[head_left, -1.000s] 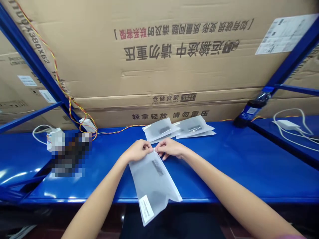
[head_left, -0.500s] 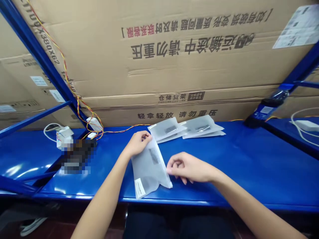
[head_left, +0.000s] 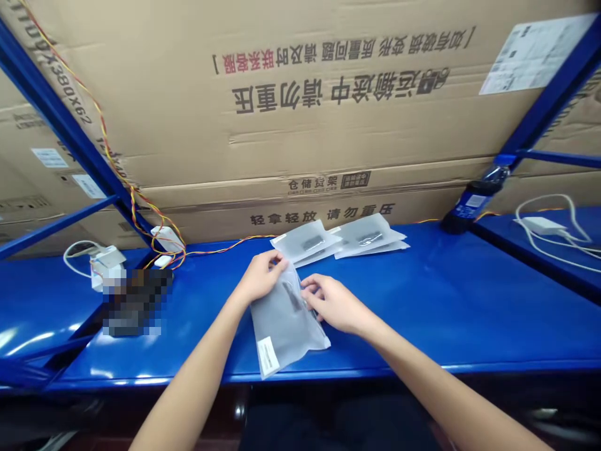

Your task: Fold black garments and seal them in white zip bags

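Note:
A frosted plastic bag (head_left: pixel 284 326) with a dark item inside and a white label (head_left: pixel 268 357) near its lower corner lies on the blue shelf top (head_left: pixel 422 313). My left hand (head_left: pixel 260 279) grips the bag's upper end. My right hand (head_left: pixel 331 304) is curled over the bag's right edge, its fingertips on the plastic. Whether those fingers pinch the bag, I cannot tell. Beyond my hands lie more frosted bags (head_left: pixel 342 241), overlapping in a loose group. The dark item is only dimly visible through the plastic.
Large cardboard boxes (head_left: pixel 300 106) stand behind the blue steel uprights (head_left: pixel 70 119). Yellow-red wires (head_left: pixel 220 249) run along the back to a white adapter (head_left: pixel 168 238). A pixelated object (head_left: pixel 136 302) sits left. A plastic bottle (head_left: pixel 474 203) lies right, beyond it a white charger (head_left: pixel 539 225).
My right hand has moved back from the blue surface onto the bag's right edge. My left hand still holds the bag's upper end. The view has shifted slightly.

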Motion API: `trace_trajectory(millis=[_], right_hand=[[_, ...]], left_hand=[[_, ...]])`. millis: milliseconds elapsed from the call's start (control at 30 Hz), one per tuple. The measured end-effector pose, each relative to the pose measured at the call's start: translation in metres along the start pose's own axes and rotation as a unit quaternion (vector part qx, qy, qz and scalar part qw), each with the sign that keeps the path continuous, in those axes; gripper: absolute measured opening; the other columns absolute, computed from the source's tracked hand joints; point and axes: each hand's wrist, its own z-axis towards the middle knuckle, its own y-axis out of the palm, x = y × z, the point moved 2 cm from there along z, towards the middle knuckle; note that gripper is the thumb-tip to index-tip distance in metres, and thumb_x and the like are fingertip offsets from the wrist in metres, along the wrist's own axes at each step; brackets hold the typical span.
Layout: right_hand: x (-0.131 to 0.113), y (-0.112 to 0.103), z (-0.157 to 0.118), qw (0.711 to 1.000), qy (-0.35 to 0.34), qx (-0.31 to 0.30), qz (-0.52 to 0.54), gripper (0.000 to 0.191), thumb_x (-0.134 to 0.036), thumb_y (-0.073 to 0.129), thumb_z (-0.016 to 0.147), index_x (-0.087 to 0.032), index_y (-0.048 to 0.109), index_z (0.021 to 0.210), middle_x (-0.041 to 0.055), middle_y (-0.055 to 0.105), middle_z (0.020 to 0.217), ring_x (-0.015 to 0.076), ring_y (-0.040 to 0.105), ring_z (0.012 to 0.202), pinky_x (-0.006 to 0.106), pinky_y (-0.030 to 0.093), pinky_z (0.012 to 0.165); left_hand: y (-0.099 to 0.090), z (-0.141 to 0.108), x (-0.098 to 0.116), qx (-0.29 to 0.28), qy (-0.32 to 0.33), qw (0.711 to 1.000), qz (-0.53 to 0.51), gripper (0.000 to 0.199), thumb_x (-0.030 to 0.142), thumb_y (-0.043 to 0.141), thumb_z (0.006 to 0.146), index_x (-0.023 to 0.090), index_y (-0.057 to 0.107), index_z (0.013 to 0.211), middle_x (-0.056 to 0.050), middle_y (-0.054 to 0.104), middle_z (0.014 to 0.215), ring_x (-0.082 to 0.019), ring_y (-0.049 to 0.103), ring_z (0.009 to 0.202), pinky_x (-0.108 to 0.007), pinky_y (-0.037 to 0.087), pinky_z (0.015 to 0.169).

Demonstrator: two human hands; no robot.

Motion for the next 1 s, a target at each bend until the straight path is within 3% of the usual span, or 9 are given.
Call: trace_trajectory(millis=[100, 233, 333, 433, 500, 667, 767, 867, 1000], right_hand=[[0.003, 0.002, -0.003, 0.998, 0.036, -0.044, -0.009, 0.020, -0.035, 0.067, 0.092, -0.018, 0.067, 0.103, 0.0018, 0.068, 0.076, 0.0170, 0.064, 0.063, 0.022, 0.044, 0.044], [0.005, 0.005, -0.001, 0.996, 0.048, -0.063, 0.030, 0.027, -0.043, 0.065, 0.094, -0.019, 0.064, 0.081, -0.0044, 0.054, 0.058, 0.0124, 0.050, 0.052, 0.022, 0.037, 0.045], [0.005, 0.007, 0.002, 0.995, 0.046, -0.045, 0.073, 0.031, -0.042, 0.056, 0.099, -0.018, 0.064, 0.080, 0.0000, 0.060, 0.068, 0.0142, 0.056, 0.063, 0.022, 0.043, 0.049], [0.004, 0.007, 0.003, 0.992, 0.053, -0.021, 0.109, 0.024, -0.039, 0.056, 0.098, -0.018, 0.065, 0.090, 0.0092, 0.071, 0.094, 0.0201, 0.067, 0.084, 0.024, 0.054, 0.051], [0.004, 0.006, 0.005, 0.990, 0.058, -0.009, 0.127, 0.017, -0.035, 0.059, 0.096, -0.019, 0.065, 0.097, 0.0122, 0.072, 0.104, 0.0213, 0.069, 0.087, 0.024, 0.055, 0.049], [0.008, 0.004, 0.014, 0.985, 0.053, 0.009, 0.164, 0.014, -0.029, 0.057, 0.096, -0.019, 0.064, 0.101, 0.0070, 0.074, 0.084, 0.0151, 0.063, 0.064, 0.019, 0.040, 0.038], [0.007, 0.005, 0.017, 0.981, 0.028, 0.035, 0.188, 0.016, -0.027, 0.054, 0.097, -0.021, 0.058, 0.111, 0.0030, 0.074, 0.081, 0.0152, 0.068, 0.069, 0.019, 0.049, 0.047], [0.006, 0.010, 0.015, 0.980, 0.011, 0.021, 0.200, 0.015, -0.025, 0.056, 0.095, -0.021, 0.057, 0.109, 0.0015, 0.073, 0.081, 0.0162, 0.074, 0.078, 0.024, 0.060, 0.061], [0.006, 0.013, 0.008, 0.978, 0.013, -0.034, 0.204, 0.019, -0.032, 0.066, 0.089, -0.019, 0.062, 0.103, 0.0001, 0.070, 0.076, 0.0158, 0.070, 0.059, 0.025, 0.057, 0.048]], left_hand=[[0.002, 0.000, -0.002, 0.007, -0.001, 1.000, 0.009, 0.026, 0.039, 0.056, 0.095, 0.019, 0.065, 0.079, -0.004, 0.073, 0.082, -0.021, 0.065, 0.076, -0.030, 0.049, 0.071], [0.003, -0.001, -0.004, 0.015, -0.001, 1.000, 0.019, 0.026, 0.038, 0.055, 0.096, 0.019, 0.064, 0.081, -0.005, 0.074, 0.084, -0.021, 0.065, 0.076, -0.029, 0.048, 0.070], [0.004, 0.000, -0.004, 0.020, 0.001, 0.999, 0.027, 0.026, 0.038, 0.054, 0.098, 0.019, 0.065, 0.084, -0.006, 0.075, 0.087, -0.021, 0.066, 0.079, -0.029, 0.049, 0.072], [0.005, -0.001, -0.003, 0.021, 0.003, 0.999, 0.038, 0.023, 0.034, 0.056, 0.097, 0.019, 0.066, 0.083, -0.006, 0.075, 0.085, -0.022, 0.066, 0.079, -0.030, 0.049, 0.072], [0.007, -0.001, -0.002, 0.021, 0.004, 0.999, 0.044, 0.022, 0.033, 0.056, 0.097, 0.019, 0.066, 0.082, -0.005, 0.074, 0.082, -0.022, 0.066, 0.077, -0.030, 0.048, 0.071], [0.009, -0.002, -0.001, 0.028, 0.004, 0.998, 0.056, 0.024, 0.034, 0.054, 0.097, 0.020, 0.066, 0.083, -0.004, 0.072, 0.081, -0.021, 0.064, 0.075, -0.031, 0.048, 0.073], [0.008, -0.002, -0.001, 0.031, 0.000, 0.998, 0.062, 0.024, 0.034, 0.053, 0.098, 0.020, 0.066, 0.084, -0.005, 0.073, 0.082, -0.021, 0.065, 0.075, -0.030, 0.048, 0.073], [0.009, -0.002, -0.001, 0.029, -0.006, 0.997, 0.067, 0.023, 0.033, 0.053, 0.098, 0.019, 0.066, 0.085, -0.005, 0.074, 0.083, -0.021, 0.065, 0.075, -0.030, 0.048, 0.072], [0.013, -0.004, 0.003, 0.012, -0.007, 0.997, 0.074, 0.024, 0.034, 0.053, 0.099, 0.020, 0.067, 0.086, -0.005, 0.074, 0.084, -0.021, 0.065, 0.075, -0.030, 0.046, 0.072]])
